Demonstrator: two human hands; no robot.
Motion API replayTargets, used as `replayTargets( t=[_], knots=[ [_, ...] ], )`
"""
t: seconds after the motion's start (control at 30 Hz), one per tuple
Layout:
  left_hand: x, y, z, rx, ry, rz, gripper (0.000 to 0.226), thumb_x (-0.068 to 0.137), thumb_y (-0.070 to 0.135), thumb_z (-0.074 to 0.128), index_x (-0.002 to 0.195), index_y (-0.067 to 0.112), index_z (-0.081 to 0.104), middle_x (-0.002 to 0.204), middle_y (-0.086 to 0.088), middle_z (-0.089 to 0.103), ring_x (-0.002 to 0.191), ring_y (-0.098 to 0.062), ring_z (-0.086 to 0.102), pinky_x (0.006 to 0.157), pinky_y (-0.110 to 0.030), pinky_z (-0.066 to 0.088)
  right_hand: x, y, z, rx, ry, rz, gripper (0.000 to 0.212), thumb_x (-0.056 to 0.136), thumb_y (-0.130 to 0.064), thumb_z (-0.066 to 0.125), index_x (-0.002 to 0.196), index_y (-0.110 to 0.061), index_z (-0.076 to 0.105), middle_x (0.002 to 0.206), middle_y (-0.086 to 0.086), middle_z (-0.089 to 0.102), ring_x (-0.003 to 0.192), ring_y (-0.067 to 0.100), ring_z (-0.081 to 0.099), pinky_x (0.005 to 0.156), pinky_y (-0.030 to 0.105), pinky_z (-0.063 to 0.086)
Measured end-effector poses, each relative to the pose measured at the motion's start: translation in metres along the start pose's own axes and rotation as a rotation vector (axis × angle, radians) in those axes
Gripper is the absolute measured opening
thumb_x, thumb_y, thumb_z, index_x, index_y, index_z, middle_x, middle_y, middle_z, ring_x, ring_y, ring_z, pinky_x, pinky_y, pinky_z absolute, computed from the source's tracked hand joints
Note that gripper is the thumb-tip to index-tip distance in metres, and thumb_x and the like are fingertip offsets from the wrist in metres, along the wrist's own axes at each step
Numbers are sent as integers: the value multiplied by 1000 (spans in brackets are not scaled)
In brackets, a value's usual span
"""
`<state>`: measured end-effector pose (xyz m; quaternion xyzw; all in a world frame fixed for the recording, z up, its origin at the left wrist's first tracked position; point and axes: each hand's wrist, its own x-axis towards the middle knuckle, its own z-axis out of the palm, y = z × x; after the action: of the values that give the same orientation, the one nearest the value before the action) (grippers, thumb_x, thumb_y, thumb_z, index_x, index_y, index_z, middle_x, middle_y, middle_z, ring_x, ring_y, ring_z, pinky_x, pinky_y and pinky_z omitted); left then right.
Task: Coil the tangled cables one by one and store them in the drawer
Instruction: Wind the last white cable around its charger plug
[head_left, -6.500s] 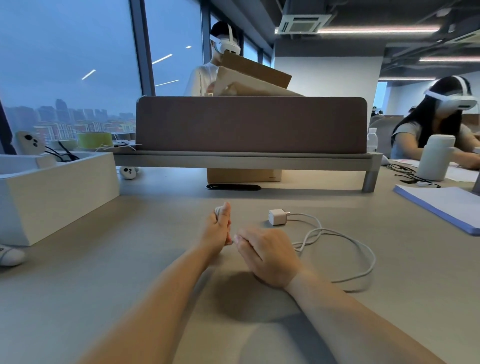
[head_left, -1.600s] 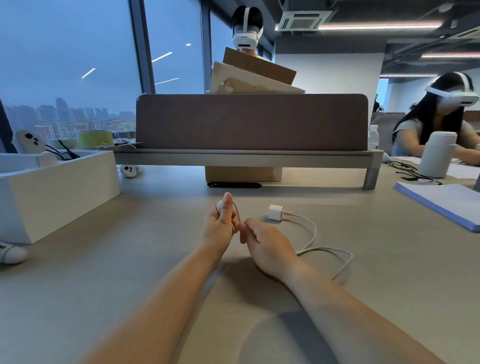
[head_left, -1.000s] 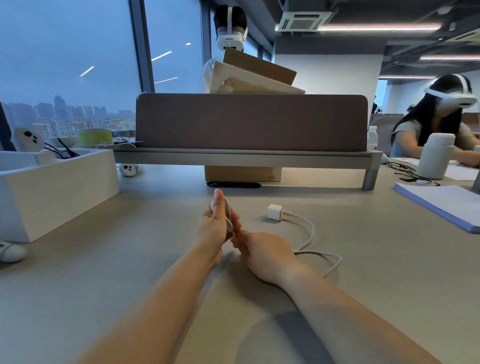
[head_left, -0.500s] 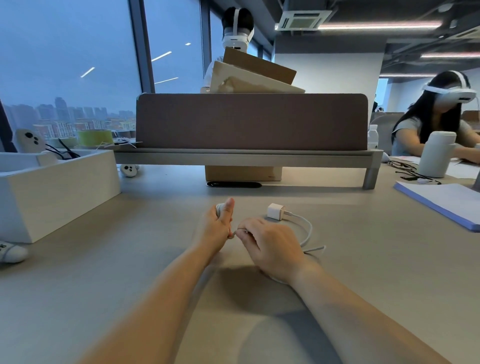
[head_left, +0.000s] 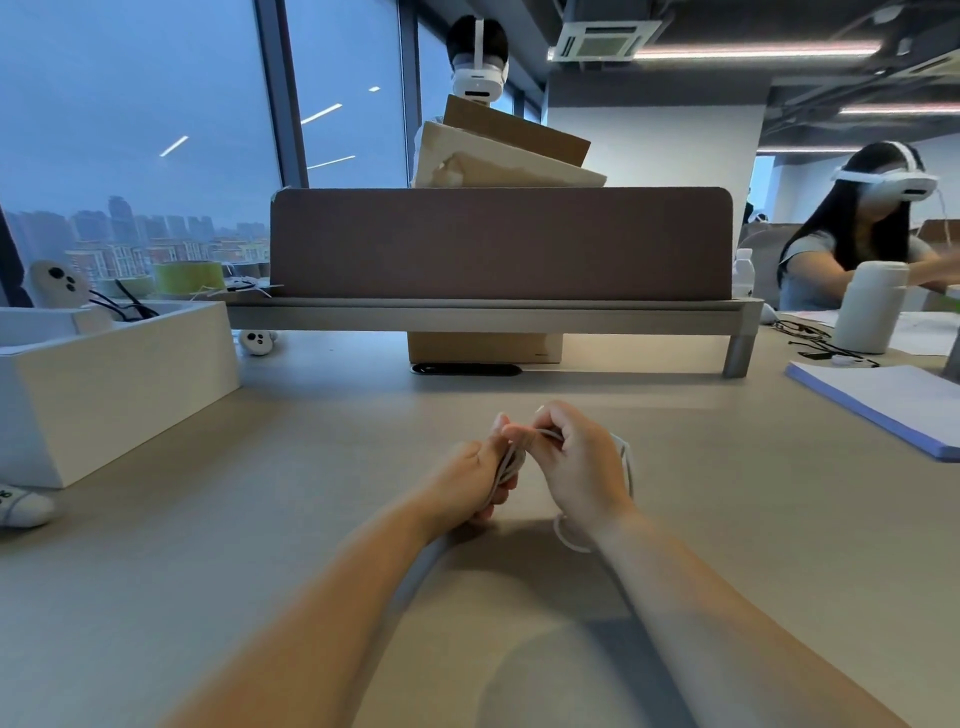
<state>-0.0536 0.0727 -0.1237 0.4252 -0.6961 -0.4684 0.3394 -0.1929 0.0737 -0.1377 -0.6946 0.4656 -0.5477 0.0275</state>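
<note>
A white charging cable is being wound at the middle of the desk. My left hand grips a bundle of its loops, thumb up. My right hand pinches a strand of the same cable close to the left thumb. A short slack loop hangs by my right wrist and more cable curves behind the right hand. The white plug block is hidden behind my right hand. A white open drawer box stands at the left of the desk.
A brown partition screen on a grey shelf crosses the back of the desk, with a cardboard box under it. A white pad with a blue edge lies at the right. A white controller lies by the drawer box. Two people wearing headsets work behind.
The slack cable on the desk has shrunk from a wide loop to a short one as it was wound onto my left hand. My right hand moved up over the plug, hiding it.
</note>
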Motion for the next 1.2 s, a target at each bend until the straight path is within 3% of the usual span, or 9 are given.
replayTargets(
  t=[0.2, 0.27, 0.37, 0.47, 0.57, 0.77, 0.9, 1.1, 1.2],
  knots=[
    [-4, 3, -1, -20, -44, -3, 61, 91, 64, 18, 73, 14, 47, 60, 4, 41, 46, -4, 35, 46, -16, 33, 1, 0, 0, 75, -13, 59, 34, 79, -61, 53, 67, -30, 47, 60, -12, 47, 59, 10, 46, 57, 32, 43],
    [-5, 4, -2, 24, -79, 31, 52, 89, 62, 32, 72, 15, 44, 61, 3, 38, 47, -5, 33, 46, -16, 33, 2, 0, 0, 104, -46, 108, 35, 79, -62, 53, 69, -28, 50, 63, -10, 50, 63, 13, 49, 61, 36, 46],
    [-3, 1, -4, 55, -91, 50, 39, 90, 49, 51, 73, 15, 41, 60, 0, 38, 47, -8, 33, 48, -19, 34, 3, -3, -1, 229, -95, 155, 30, 79, -52, 56, 69, -24, 53, 64, -7, 54, 61, 6, 50, 62, 26, 44],
    [-1, -3, -4, 82, -29, 34, 42, 89, 54, 49, 73, 15, 45, 59, 3, 43, 48, -8, 36, 51, -21, 37, 4, -4, -2, 283, -125, 147, 28, 88, -38, 56, 67, -21, 53, 59, -8, 50, 57, 2, 46, 57, 15, 38],
    [0, -3, -4, 18, 61, 49, 42, 90, 53, 46, 73, 15, 47, 58, 3, 43, 45, -7, 36, 50, -22, 36, 3, -3, -2, 326, -152, 163, 27, 95, -30, 51, 70, -22, 58, 57, -12, 49, 56, 1, 44, 57, 16, 36],
    [-1, -3, -9, -217, 197, 52, 41, 92, 52, 41, 73, 16, 47, 64, 1, 43, 51, -8, 36, 51, -20, 32, -2, -9, 1, 321, -295, 284, 40, 99, -38, 40, 72, -14, 57, 56, -4, 45, 49, 2, 39, 52, 17, 33],
    [-1, -4, -9, -248, 256, 121, 46, 82, 59, 41, 77, 14, 49, 54, 9, 44, 45, -3, 37, 50, -19, 33, -3, -17, 3, 345, -387, 341, 42, 100, -40, 38, 70, -16, 55, 52, -8, 46, 48, 2, 39, 51, 16, 32],
    [3, -7, -5, -300, 298, 194, 29, 95, 42, 41, 85, 17, 50, 77, 3, 62, 51, -2, 45, 52, -15, 40, -3, -21, 5, 268, -467, 387, 49, 99, -46, 35, 71, -13, 56, 55, -2, 49, 51, 8, 44, 53, 20, 36],
    [4, -7, -3, -305, 312, 234, 36, 90, 47, 40, 87, 14, 52, 74, 3, 63, 56, -4, 47, 55, -15, 41, -3, -20, 6, 281, -483, 404, 49, 100, -44, 35, 69, -14, 57, 53, -3, 49, 48, 7, 44, 52, 19, 36]
  ],
)
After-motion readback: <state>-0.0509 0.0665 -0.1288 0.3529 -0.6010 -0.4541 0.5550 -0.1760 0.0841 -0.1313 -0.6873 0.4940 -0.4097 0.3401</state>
